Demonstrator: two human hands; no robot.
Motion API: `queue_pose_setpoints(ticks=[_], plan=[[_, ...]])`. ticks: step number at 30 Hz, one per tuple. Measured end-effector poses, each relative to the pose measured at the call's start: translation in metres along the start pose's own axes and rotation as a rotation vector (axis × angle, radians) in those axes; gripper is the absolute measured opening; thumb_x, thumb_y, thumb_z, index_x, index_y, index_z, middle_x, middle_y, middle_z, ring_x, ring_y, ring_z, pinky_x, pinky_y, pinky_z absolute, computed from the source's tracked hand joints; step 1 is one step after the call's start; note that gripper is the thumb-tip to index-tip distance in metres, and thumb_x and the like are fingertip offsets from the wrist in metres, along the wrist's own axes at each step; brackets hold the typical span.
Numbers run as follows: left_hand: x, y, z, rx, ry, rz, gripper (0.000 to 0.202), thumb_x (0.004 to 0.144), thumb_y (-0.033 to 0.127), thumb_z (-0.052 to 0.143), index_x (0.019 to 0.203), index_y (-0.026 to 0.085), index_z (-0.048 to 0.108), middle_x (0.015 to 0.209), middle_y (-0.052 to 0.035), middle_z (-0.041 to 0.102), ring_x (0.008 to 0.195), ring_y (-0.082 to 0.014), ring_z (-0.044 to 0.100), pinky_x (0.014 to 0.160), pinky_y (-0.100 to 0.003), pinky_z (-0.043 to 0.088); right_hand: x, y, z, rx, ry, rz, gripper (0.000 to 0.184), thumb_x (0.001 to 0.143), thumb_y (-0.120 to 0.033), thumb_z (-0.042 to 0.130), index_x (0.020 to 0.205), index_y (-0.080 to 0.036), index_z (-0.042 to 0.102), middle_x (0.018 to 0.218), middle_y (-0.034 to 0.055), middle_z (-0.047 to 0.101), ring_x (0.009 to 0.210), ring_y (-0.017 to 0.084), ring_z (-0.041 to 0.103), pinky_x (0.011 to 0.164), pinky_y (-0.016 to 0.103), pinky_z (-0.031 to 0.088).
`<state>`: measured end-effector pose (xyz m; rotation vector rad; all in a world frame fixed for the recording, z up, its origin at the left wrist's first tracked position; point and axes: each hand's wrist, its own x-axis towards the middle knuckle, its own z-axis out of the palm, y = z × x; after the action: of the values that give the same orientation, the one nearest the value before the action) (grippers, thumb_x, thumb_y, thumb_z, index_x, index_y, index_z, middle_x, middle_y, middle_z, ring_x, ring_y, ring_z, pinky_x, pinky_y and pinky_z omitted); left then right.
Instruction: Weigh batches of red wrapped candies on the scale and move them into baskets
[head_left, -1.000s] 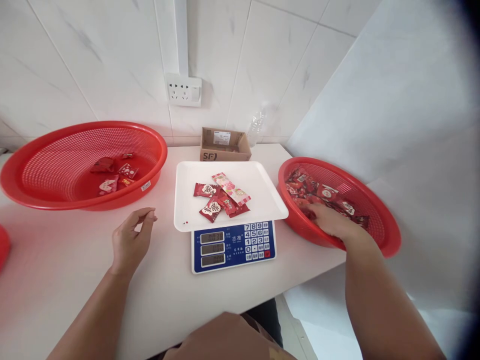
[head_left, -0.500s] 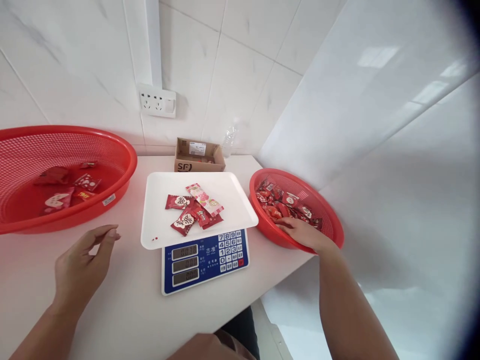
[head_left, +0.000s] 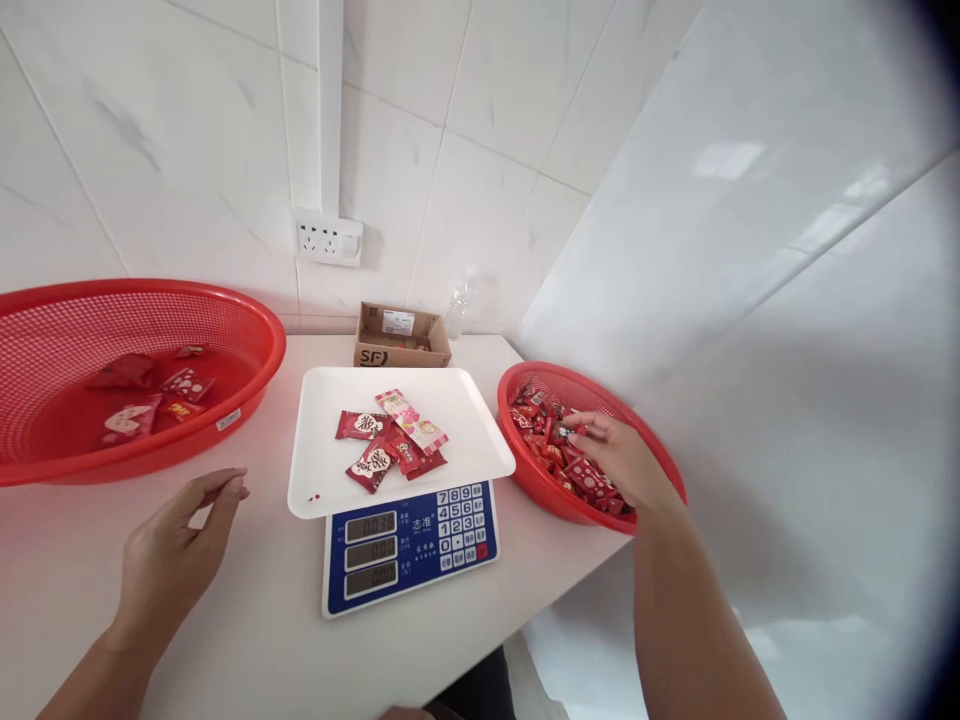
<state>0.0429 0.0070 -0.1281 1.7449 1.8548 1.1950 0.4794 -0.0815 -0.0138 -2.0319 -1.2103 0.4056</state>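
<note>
My right hand [head_left: 619,455] is inside the right red basket [head_left: 525,470], over a heap of small red candy packets [head_left: 592,480]. Its thumb and fingers close round a small red packet [head_left: 565,431] that they partly hide. Above the table at the left, my left hand [head_left: 180,545] holds its thumb and forefinger tip to tip, with nothing visible between them. Several dark red packets [head_left: 373,463] and a long pink packet [head_left: 412,420] lie on the white tray [head_left: 315,440] of a blue scale [head_left: 412,545].
At the left stands a bigger red basket [head_left: 255,385] with a few packets in it. Behind the tray are an open cardboard box [head_left: 401,355] and a clear plastic bottle [head_left: 460,303]. A wall socket [head_left: 330,238] is above. The table's front edge runs past the scale.
My right hand has moved up and away from the basket's near rim, baring a dotted red packet. My left hand keeps its pose. The view has tilted slightly upward.
</note>
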Motion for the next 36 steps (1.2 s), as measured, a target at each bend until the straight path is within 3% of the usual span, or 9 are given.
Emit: queue_pose_setpoints(ticks=[3, 8, 13, 15, 18, 22, 25, 28, 36], plan=[[0.000, 0.000, 0.001, -0.024, 0.017, 0.039, 0.028, 0.074, 0.051, 0.050, 0.087, 0.029, 0.064, 0.077, -0.0004, 0.073, 0.057, -0.0174, 0.065, 0.057, -0.030, 0.050, 0.000, -0.027, 0.030, 0.212, -0.083, -0.121, 0.025, 0.076, -0.029, 0.059, 0.099, -0.022, 0.065, 0.105, 0.0068, 0.072, 0.095, 0.021, 0.067, 0.086, 0.036, 0.050], [-0.001, 0.002, -0.002, -0.051, 0.040, 0.108, 0.026, 0.076, 0.047, 0.051, 0.085, 0.027, 0.064, 0.073, 0.0001, 0.073, 0.058, -0.0152, 0.065, 0.054, -0.024, 0.048, 0.010, -0.062, 0.103, 0.411, -0.289, -0.304, 0.026, 0.075, -0.028, 0.060, 0.099, -0.019, 0.063, 0.095, 0.0053, 0.072, 0.086, 0.018, 0.066, 0.079, 0.035, 0.053], [0.000, 0.002, -0.005, -0.060, 0.057, 0.137, 0.025, 0.079, 0.045, 0.051, 0.085, 0.025, 0.064, 0.072, -0.0004, 0.072, 0.063, -0.0155, 0.067, 0.053, -0.022, 0.048, 0.009, -0.090, 0.145, 0.254, -0.350, -0.472, 0.024, 0.080, -0.022, 0.054, 0.101, -0.021, 0.065, 0.106, 0.0058, 0.070, 0.096, 0.019, 0.065, 0.089, 0.039, 0.051], [0.000, 0.001, -0.005, -0.064, 0.061, 0.132, 0.024, 0.079, 0.044, 0.052, 0.086, 0.025, 0.064, 0.072, -0.0004, 0.073, 0.067, -0.0163, 0.069, 0.055, -0.022, 0.049, 0.004, -0.093, 0.142, 0.102, -0.222, -0.594, 0.026, 0.082, -0.022, 0.052, 0.104, -0.022, 0.066, 0.112, 0.0081, 0.069, 0.108, 0.022, 0.061, 0.098, 0.044, 0.046], [0.000, 0.001, -0.006, -0.067, 0.053, 0.109, 0.025, 0.079, 0.044, 0.052, 0.087, 0.025, 0.065, 0.073, -0.0005, 0.073, 0.071, -0.0167, 0.070, 0.053, -0.021, 0.048, -0.007, -0.082, 0.117, -0.022, -0.012, -0.662, 0.029, 0.087, -0.031, 0.050, 0.110, -0.023, 0.066, 0.119, 0.0097, 0.067, 0.115, 0.025, 0.057, 0.104, 0.047, 0.041], [-0.002, 0.003, -0.005, -0.074, 0.040, 0.107, 0.024, 0.080, 0.044, 0.051, 0.087, 0.025, 0.065, 0.074, -0.0004, 0.073, 0.071, -0.0161, 0.069, 0.054, -0.022, 0.048, -0.020, -0.040, 0.067, -0.211, 0.146, -0.442, 0.039, 0.089, -0.041, 0.044, 0.117, -0.022, 0.063, 0.123, 0.0100, 0.065, 0.117, 0.028, 0.057, 0.100, 0.045, 0.043], [-0.003, 0.005, -0.004, -0.077, 0.042, 0.105, 0.024, 0.080, 0.043, 0.051, 0.087, 0.024, 0.065, 0.074, -0.0006, 0.072, 0.073, -0.0165, 0.069, 0.058, -0.023, 0.050, -0.027, -0.001, 0.043, -0.404, 0.040, -0.208, 0.043, 0.087, -0.045, 0.044, 0.119, -0.023, 0.062, 0.121, 0.0101, 0.066, 0.111, 0.030, 0.061, 0.093, 0.044, 0.048], [-0.003, 0.007, -0.002, -0.060, 0.040, 0.081, 0.025, 0.080, 0.043, 0.051, 0.088, 0.024, 0.065, 0.075, -0.0004, 0.072, 0.076, -0.0171, 0.070, 0.063, -0.025, 0.050, -0.032, 0.025, 0.039, -0.532, -0.085, -0.072, 0.047, 0.091, -0.049, 0.031, 0.109, -0.023, 0.066, 0.104, 0.0115, 0.072, 0.100, 0.032, 0.066, 0.084, 0.046, 0.050], [-0.006, 0.009, 0.000, -0.054, 0.019, 0.035, 0.026, 0.081, 0.043, 0.050, 0.090, 0.023, 0.064, 0.077, -0.0008, 0.072, 0.079, -0.0166, 0.069, 0.068, -0.026, 0.051, -0.035, 0.022, 0.046, -0.681, -0.112, 0.030, 0.058, 0.092, -0.050, 0.019, 0.112, -0.020, 0.065, 0.096, 0.0172, 0.071, 0.088, 0.036, 0.066, 0.073, 0.044, 0.049]])
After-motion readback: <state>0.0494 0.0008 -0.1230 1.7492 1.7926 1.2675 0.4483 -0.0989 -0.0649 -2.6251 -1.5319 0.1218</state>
